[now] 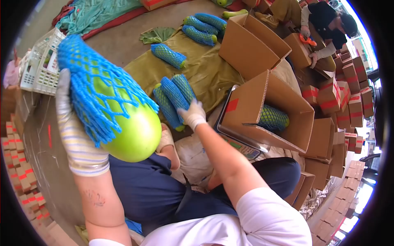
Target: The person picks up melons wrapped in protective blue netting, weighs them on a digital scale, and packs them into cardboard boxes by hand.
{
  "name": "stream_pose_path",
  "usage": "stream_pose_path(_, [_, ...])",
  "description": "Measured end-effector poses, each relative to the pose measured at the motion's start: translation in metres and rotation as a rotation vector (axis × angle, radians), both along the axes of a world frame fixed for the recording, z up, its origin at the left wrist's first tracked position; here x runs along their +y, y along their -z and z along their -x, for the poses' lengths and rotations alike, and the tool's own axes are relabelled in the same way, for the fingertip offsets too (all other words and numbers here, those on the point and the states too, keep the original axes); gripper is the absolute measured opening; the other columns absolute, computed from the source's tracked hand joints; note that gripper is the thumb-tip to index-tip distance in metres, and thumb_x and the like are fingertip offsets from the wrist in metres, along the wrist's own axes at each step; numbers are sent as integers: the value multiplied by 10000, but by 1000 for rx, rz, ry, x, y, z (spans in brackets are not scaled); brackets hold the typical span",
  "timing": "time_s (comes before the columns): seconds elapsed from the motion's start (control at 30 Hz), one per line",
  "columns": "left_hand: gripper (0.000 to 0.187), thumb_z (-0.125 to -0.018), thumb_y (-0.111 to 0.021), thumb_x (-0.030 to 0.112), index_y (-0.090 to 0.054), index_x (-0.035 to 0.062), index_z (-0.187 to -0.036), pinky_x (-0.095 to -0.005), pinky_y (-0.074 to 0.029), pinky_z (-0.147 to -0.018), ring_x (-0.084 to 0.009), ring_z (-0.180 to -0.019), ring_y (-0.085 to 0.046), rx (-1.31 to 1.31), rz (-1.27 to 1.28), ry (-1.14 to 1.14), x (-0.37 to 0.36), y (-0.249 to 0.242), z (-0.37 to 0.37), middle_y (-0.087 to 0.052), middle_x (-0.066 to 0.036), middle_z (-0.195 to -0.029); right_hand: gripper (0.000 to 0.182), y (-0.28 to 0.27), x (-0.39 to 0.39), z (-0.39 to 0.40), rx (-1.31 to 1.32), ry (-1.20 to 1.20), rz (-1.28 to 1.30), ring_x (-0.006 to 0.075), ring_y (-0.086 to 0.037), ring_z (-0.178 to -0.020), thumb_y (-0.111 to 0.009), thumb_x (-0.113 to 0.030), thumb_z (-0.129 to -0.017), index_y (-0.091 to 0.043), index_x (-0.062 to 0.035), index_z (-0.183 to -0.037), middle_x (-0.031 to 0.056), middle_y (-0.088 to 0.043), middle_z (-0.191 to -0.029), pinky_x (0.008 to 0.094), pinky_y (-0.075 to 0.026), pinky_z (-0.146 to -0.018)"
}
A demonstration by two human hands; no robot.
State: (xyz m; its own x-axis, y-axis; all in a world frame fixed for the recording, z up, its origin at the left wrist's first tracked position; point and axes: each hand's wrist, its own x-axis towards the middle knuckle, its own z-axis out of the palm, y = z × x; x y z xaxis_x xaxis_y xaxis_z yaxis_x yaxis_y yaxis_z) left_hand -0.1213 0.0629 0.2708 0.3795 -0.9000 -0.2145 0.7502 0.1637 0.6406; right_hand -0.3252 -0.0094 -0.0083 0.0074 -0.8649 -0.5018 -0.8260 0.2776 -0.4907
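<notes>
My left hand [64, 107], in a striped white glove, is closed around a large, smooth, light-green gourd [137, 137] raised close to the camera. A blue foam net sleeve [96, 84] covers its upper part, and the lower end is bare. Most of my left fingers are hidden behind the net. My right hand [193, 115], also gloved, grips the near side of a netted gourd [173, 97] lying in a group of three on the olive cloth. To its right, an open carton [246, 100] rests on a scale [242, 145], with a netted gourd [273, 118] inside.
Another open carton [252, 45] stands behind. More netted gourds [199, 35] lie farther back on the cloth [141, 61]. A white plastic crate [39, 61] is at left. At upper right, a co-worker [326, 24] handles a box beside stacked cartons [334, 96].
</notes>
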Motion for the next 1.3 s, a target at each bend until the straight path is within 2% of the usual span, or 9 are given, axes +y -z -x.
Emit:
stream_pose_path(0.17, [455,-897,-662,364,-586,78,-1242,-422,-463,-1003,-243,-1101,-597,0,48,-29,-1,-14,-13,-633,-96,-1228,1145,48,30,-21,191,3,-63,378,-540,-1188,-855,-387,-629,-181,-75,-1500,223,-438,-1369,427,-457,-1009])
stream_pose_path(0.3, [458,-955,-575,352,-524,101,-1335,-399,-392,-1087,-216,-1217,-524,25,-5,-172,-5,-18,-2,-567,-75,-1345,976,45,14,-9,86,-29,-24,362,-588,-1116,-810,-323,-677,-301,-64,-1468,229,-500,-1321,408,-479,-966])
stream_pose_path(0.37, [456,-960,-563,355,-523,96,-1332,-394,-391,-1090,-215,-1220,-521,-50,-26,-310,-13,-17,9,-567,-75,-1345,741,58,2,1,-570,255,-165,309,-615,-1037,-748,-273,-718,-471,-51,-1368,207,-587,-1214,377,-487,-920])
stream_pose_path(0.43, [442,-960,-554,361,-534,89,-1307,-407,-412,-1075,-225,-1197,-542,-51,-106,-383,-14,-22,16,-580,-89,-1326,609,-15,19,19,-945,423,-207,205,-581,-1010,-691,-256,-769,-532,-23,-1308,122,-616,-1140,324,-473,-907])
stream_pose_path(0.5, [419,-956,-557,357,-548,90,-1279,-432,-439,-1048,-238,-1164,-567,63,98,95,-2,-3,-15,-598,-103,-1298,603,-114,41,59,-1182,403,-294,203,-547,-1119,-637,-225,-797,-497,-1,-1339,132,-588,-1214,297,-414,-991])
stream_pose_path(0.57, [413,-955,-553,367,-555,96,-1268,-462,-449,-1035,-255,-1153,-576,9,-145,-159,-7,-18,6,-608,-104,-1281,698,-194,63,110,-1207,313,-99,218,-513,-1183,-606,-326,-762,-471,42,-1340,152,-552,-1276,326,-365,-1051])
stream_pose_path(0.8, [486,-913,-607,413,-568,91,-1275,-477,-438,-1044,-264,-1175,-566,21,-172,-81,-3,-5,6,-599,-87,-1301,627,-335,82,293,-796,290,481,217,-620,-1008,-667,-298,-696,-541,32,-1213,134,-623,-1144,340,-476,-928])
stream_pose_path(0.9, [513,-892,-632,430,-572,88,-1270,-475,-446,-1032,-259,-1165,-571,-10,-182,-63,-6,-2,14,-606,-82,-1291,401,-317,62,335,-128,62,408,153,-596,-905,-628,-224,-749,-616,3,-1079,101,-645,-960,290,-480,-852])
stream_pose_path(1.3, [508,-851,-678,441,-592,103,-1220,-463,-454,-1012,-248,-1125,-585,-79,-239,-21,-11,5,35,-626,-69,-1237,364,-257,53,338,25,-128,404,301,-641,-1039,-633,-299,-925,-646,-17,-1155,175,-687,-1072,354,-473,-921])
